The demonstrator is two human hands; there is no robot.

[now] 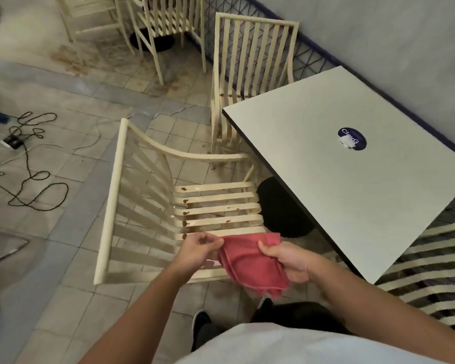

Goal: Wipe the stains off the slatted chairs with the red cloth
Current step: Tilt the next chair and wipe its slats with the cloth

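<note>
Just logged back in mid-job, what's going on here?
A person holds the red cloth in both hands, left hand and right hand, above the nearest slatted chair beside the table. Brown stains still mark its seat slats, so wiping has not cleared them yet.

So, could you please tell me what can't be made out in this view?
- Near chair: front seat slats hidden behind the red cloth and both hands, left hand, right hand.
- Far chair: seat hidden by the table.
- Sticker on the table: text too small and torn to read.
- Striped chair: cut off by the right edge.
</note>
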